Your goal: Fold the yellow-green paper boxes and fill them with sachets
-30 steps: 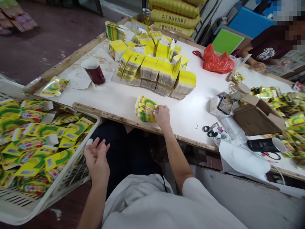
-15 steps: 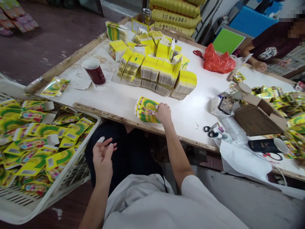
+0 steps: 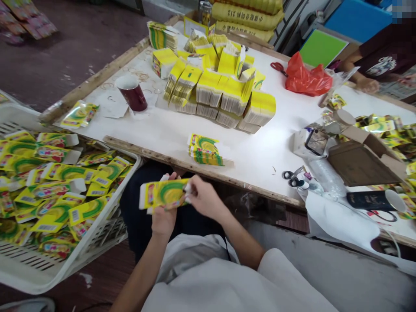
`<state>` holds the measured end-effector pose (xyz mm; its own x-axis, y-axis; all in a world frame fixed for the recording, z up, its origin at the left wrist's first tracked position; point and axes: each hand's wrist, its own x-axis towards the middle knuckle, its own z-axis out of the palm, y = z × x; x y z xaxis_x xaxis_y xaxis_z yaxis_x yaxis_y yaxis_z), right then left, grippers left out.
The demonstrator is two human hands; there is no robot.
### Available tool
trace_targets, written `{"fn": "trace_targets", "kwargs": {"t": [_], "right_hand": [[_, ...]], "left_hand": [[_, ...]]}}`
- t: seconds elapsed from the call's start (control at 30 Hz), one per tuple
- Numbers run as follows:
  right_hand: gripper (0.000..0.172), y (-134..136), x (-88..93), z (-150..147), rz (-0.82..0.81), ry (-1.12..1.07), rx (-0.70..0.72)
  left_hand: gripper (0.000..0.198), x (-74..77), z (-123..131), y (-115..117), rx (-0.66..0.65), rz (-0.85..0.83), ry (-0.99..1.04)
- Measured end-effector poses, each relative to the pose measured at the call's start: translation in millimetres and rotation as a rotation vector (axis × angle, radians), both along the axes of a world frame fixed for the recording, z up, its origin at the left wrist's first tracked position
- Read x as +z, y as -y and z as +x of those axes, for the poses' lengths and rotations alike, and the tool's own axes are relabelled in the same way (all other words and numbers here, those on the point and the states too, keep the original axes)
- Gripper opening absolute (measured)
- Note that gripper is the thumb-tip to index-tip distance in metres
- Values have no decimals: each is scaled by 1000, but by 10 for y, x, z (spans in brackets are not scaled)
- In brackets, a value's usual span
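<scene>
A flat yellow and green printed carton (image 3: pixel 167 193) is held over my lap, in front of the table edge. My left hand (image 3: pixel 165 219) grips it from below and behind, with the fingertips showing above its top edge. At the carton's right end, my right hand (image 3: pixel 204 197) pinches the end flap. On the table just beyond lies a small fanned stack of the same cartons (image 3: pixel 206 150), touched by neither hand. Bundled flat cartons (image 3: pixel 224 97) stand in rows farther back.
Left of my legs, a white plastic basket (image 3: pixel 97 242) holds many yellow-green cartons. On the table are a maroon mug (image 3: pixel 133 95), a red plastic bag (image 3: pixel 307 76), scissors (image 3: pixel 290 177), a phone (image 3: pixel 316 142), an open cardboard box (image 3: pixel 360 160) and a dark cup (image 3: pixel 373 201). A co-worker's arm (image 3: pixel 364 80) rests at far right.
My right hand has left the stack with one carton and come down to my lap. My left hand, empty before, now grips that carton too. The view has shifted slightly.
</scene>
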<state>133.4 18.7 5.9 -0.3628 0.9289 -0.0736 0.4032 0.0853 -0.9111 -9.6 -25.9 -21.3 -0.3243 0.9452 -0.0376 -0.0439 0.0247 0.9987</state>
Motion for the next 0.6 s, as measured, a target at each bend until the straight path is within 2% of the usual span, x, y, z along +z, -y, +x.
{"fn": "trace_targets", "kwargs": {"t": [0.07,0.13,0.2,0.27,0.37,0.43,0.53,0.6], "right_hand": [[22,201,-73,-144,-78,-94,47],[23,323,-108,-221,-91,-157,-2],[24,370,-93,-235,-87,-189,-33],[28,361,-48,-213,-148,-274,2],[39,318,13,-179,-281,-465,82],[39,311,31,-179,-232,-463,92],[28,334,34,-196,-50,-287,61],[31,340,28,-199,-86,-306,83]], "left_hand": [[76,61,31,10,26,32,175],[60,99,36,33,116,48,313],[53,119,37,61,219,52,295],[52,136,43,83,282,80,224],[55,166,52,84,294,156,175],[59,178,48,63,279,194,176],[66,164,33,25,253,156,235],[67,142,30,9,273,98,286]]}}
